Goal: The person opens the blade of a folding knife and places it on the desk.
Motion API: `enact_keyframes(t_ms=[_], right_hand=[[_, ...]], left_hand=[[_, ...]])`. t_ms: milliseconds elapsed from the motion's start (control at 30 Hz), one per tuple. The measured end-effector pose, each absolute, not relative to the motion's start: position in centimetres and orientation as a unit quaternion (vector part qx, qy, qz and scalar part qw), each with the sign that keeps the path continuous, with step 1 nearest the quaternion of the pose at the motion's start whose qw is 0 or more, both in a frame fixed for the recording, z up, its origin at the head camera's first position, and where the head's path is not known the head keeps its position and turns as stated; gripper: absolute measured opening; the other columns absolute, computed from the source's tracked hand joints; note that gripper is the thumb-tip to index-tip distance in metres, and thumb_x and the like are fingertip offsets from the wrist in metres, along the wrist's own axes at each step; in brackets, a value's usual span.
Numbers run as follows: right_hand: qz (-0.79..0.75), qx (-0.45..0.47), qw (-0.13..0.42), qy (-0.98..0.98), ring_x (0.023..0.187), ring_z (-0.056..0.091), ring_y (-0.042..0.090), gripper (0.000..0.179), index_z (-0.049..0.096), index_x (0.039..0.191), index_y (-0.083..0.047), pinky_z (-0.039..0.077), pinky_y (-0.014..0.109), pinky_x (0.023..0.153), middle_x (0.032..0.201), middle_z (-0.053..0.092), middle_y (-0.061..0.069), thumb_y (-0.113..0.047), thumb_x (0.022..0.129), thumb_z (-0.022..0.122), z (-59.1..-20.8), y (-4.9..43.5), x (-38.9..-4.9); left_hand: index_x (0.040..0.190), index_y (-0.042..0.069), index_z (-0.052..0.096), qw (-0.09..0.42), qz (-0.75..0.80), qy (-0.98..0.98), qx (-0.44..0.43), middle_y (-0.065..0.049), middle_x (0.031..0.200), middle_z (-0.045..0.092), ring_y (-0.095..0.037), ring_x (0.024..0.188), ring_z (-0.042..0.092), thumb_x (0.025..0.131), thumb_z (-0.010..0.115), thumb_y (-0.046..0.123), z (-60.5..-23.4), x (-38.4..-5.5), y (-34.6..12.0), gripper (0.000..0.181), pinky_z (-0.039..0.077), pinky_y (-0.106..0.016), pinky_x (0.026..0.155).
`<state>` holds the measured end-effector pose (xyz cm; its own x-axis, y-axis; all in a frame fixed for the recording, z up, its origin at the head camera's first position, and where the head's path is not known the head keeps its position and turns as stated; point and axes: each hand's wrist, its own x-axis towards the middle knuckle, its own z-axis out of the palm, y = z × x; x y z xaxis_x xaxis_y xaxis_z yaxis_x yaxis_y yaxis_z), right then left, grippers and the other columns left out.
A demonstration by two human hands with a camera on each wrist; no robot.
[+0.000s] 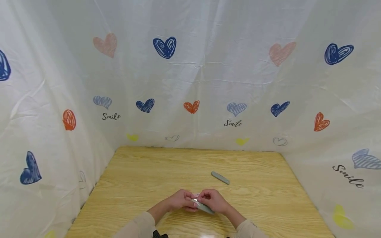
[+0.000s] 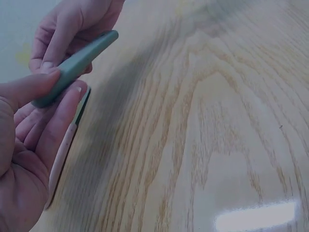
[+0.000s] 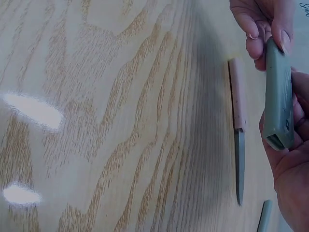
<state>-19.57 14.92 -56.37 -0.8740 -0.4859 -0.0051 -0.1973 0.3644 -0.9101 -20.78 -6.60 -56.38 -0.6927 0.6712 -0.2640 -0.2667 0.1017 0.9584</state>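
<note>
Both hands are together low in the middle of the head view, around a slim green knife sheath (image 1: 205, 208). My left hand (image 1: 180, 200) grips one end, its thumb lying along the top and fingers beneath. My right hand (image 1: 216, 201) holds the sheath from the other side with bent fingers, partly hidden in the left wrist view. A slotted, hollow end of the sheath (image 3: 277, 92) faces down in the right wrist view. On the table just beyond lies a knife (image 3: 238, 101) with a pink handle and bare grey blade, mostly covered by the hands from above.
Farther back on the wooden table (image 1: 143, 175) lies a second slim grey-green piece (image 1: 220, 178), its kind unclear. A white curtain (image 1: 196, 79) printed with hearts surrounds the table's back and sides. Light glares off the tabletop near the front.
</note>
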Motion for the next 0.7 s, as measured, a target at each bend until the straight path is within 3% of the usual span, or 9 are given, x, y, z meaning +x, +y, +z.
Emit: enact_keyframes(t_ms=[233,367,500,700], right_hand=[[-0.550,-0.160,0.091,0.815,0.067,0.051,-0.001,0.012,0.067,0.090,0.005,0.042,0.014,0.058,0.086,0.067,0.017,-0.005,0.094,0.060,-54.0,14.7,-18.7],[-0.592,-0.118,0.086,0.793,0.068,0.054,0.000,0.014,0.066,0.092,0.007,0.045,0.014,0.060,0.085,0.068,0.014,-0.006,0.094,0.060,-55.2,15.1,-19.4],[-0.617,-0.106,0.104,0.772,0.074,0.059,0.002,0.017,0.066,0.097,0.007,0.051,0.016,0.066,0.089,0.070,0.011,-0.009,0.094,0.061,-56.3,15.3,-20.2],[-0.608,-0.137,0.157,0.766,0.071,0.061,0.005,0.023,0.068,0.101,0.007,0.053,0.021,0.064,0.088,0.072,0.016,-0.014,0.091,0.066,-54.3,15.3,-20.2]], left_hand=[[0.098,-0.008,0.065,0.319,0.650,0.677,0.133,-0.021,0.091,0.073,-0.024,0.084,0.073,0.090,0.065,0.005,-56.4,-20.8,-6.4,0.015,0.062,-0.033,0.072],[0.100,-0.010,0.065,0.307,0.656,0.677,0.132,-0.020,0.091,0.074,-0.021,0.082,0.073,0.090,0.065,0.006,-56.3,-20.9,-6.4,0.018,0.061,-0.033,0.073],[0.101,-0.012,0.065,0.303,0.658,0.675,0.137,-0.021,0.091,0.074,-0.018,0.079,0.073,0.090,0.065,0.005,-56.0,-21.0,-6.6,0.020,0.061,-0.034,0.072],[0.099,-0.013,0.066,0.322,0.660,0.663,0.147,-0.018,0.087,0.074,-0.015,0.075,0.072,0.089,0.066,0.004,-55.9,-21.0,-6.8,0.019,0.061,-0.031,0.070]])
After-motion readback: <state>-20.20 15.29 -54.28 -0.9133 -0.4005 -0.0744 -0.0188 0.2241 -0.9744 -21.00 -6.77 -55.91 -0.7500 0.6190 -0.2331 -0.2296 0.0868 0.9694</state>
